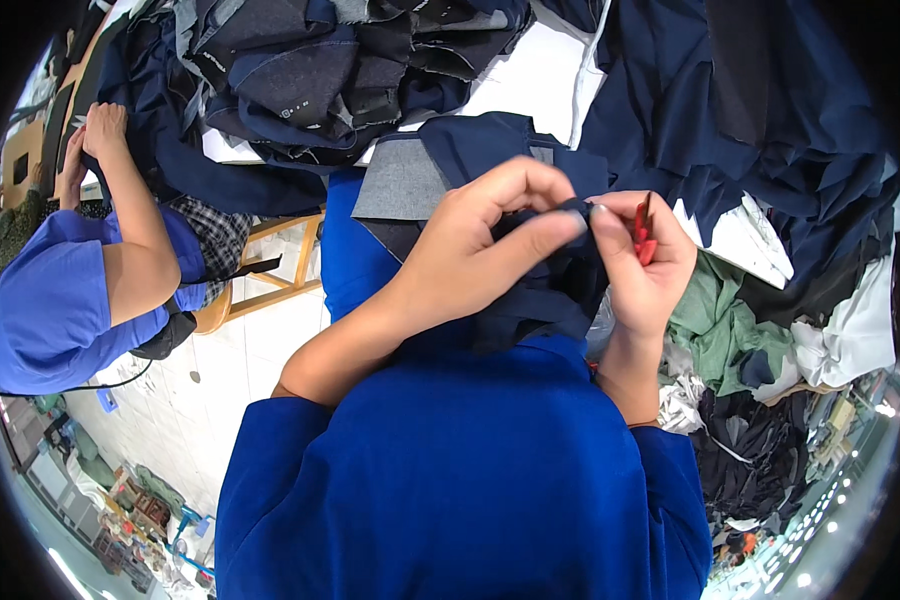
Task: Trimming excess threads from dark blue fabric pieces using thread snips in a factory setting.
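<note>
Both hands meet over a navy cloth piece (540,310) that hangs down toward my lap. My left hand (460,240) pinches its upper edge between thumb and fingers. My right hand (640,265) grips the same edge close beside the left thumb. Tucked in the right hand is a small red tool with a dark pointed tip (644,238); its kind is not clear. Just beyond the left hand lies a grey cloth panel (400,180) joined with navy cloth. The folds under my fingers are partly hidden.
A heap of dark cut cloth pieces (300,85) covers the white table (520,75) ahead. More navy cloth (660,110) drapes at the right, above green cloth (725,320) and dark scraps (755,450). At the left a co-worker in blue (60,310) sits near a wooden stool (270,270).
</note>
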Action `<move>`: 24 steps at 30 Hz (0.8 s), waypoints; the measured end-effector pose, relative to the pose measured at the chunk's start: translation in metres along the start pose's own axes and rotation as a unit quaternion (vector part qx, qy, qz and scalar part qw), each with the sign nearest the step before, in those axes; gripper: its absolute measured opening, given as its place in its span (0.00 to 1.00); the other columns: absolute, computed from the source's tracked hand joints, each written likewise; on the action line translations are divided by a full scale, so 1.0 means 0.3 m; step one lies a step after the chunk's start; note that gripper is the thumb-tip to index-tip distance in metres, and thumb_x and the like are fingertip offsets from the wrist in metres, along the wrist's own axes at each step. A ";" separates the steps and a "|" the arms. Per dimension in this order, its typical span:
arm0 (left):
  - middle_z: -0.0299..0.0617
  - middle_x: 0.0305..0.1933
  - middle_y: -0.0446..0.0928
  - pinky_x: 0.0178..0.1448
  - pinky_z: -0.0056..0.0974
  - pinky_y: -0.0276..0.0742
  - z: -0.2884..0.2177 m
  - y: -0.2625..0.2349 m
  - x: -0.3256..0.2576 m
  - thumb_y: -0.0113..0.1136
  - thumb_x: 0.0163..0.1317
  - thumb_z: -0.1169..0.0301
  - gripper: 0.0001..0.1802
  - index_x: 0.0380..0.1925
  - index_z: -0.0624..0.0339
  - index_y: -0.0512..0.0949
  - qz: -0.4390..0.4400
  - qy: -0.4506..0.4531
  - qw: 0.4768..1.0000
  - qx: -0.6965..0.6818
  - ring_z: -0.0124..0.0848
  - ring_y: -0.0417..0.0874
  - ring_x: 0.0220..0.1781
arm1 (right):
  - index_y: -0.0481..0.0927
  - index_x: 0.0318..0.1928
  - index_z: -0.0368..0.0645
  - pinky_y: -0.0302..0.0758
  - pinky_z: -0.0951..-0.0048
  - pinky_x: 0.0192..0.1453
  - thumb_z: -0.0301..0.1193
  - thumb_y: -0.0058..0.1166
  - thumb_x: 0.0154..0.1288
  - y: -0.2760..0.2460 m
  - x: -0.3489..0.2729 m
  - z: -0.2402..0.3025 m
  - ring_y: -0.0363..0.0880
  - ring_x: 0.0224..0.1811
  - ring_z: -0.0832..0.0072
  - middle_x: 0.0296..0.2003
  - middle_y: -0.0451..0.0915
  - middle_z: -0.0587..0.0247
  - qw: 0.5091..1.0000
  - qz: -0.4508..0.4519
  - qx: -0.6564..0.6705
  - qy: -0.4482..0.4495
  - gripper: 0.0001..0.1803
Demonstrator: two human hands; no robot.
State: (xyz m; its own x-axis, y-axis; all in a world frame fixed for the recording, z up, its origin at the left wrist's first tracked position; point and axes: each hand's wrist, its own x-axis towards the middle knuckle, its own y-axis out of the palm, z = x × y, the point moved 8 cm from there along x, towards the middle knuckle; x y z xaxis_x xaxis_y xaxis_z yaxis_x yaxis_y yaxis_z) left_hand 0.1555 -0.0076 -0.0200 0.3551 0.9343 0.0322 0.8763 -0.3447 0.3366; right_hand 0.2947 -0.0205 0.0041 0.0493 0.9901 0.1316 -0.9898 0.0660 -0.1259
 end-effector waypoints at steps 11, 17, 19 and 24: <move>0.31 0.28 0.76 0.35 0.23 0.68 0.027 -0.013 -0.019 0.54 0.64 0.70 0.11 0.37 0.69 0.77 -0.004 -0.055 0.998 0.039 0.14 0.71 0.31 | 0.80 0.37 0.34 0.63 0.88 0.33 0.25 0.55 0.61 -0.011 -0.001 -0.069 0.69 0.28 0.89 0.27 0.76 0.73 0.978 0.016 0.147 0.150 0.07; 0.30 0.27 0.75 0.33 0.21 0.65 0.028 -0.015 -0.030 0.53 0.65 0.70 0.11 0.37 0.69 0.77 -0.025 -0.037 0.999 0.011 0.13 0.69 0.30 | 0.79 0.40 0.35 0.65 0.88 0.36 0.21 0.57 0.57 0.017 -0.017 -0.011 0.70 0.31 0.89 0.28 0.76 0.73 0.994 0.051 0.052 0.085 0.09; 0.30 0.27 0.74 0.33 0.22 0.65 0.026 -0.008 -0.032 0.54 0.65 0.70 0.10 0.35 0.68 0.77 -0.004 -0.031 0.999 0.023 0.13 0.69 0.30 | 0.78 0.37 0.36 0.67 0.87 0.37 0.21 0.59 0.57 0.019 -0.019 -0.024 0.71 0.32 0.88 0.29 0.76 0.73 0.997 0.029 0.016 0.066 0.07; 0.37 0.33 0.76 0.37 0.25 0.69 -0.179 -0.271 -0.088 0.52 0.64 0.73 0.06 0.36 0.64 0.76 -0.238 0.157 0.956 0.067 0.22 0.73 0.33 | 0.70 0.30 0.40 0.52 0.82 0.24 0.28 0.47 0.68 -0.137 -0.007 -0.079 0.56 0.19 0.87 0.22 0.65 0.73 0.981 -0.160 0.094 0.048 0.08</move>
State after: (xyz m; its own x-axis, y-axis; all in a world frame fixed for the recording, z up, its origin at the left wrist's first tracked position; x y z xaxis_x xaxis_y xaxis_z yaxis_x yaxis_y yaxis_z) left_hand 0.0573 0.0007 0.0024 -0.1919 0.9620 0.1942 0.9556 0.1381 0.2604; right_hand 0.3385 -0.0222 -0.0144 0.3654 0.9300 0.0396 -0.9281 0.3608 0.0922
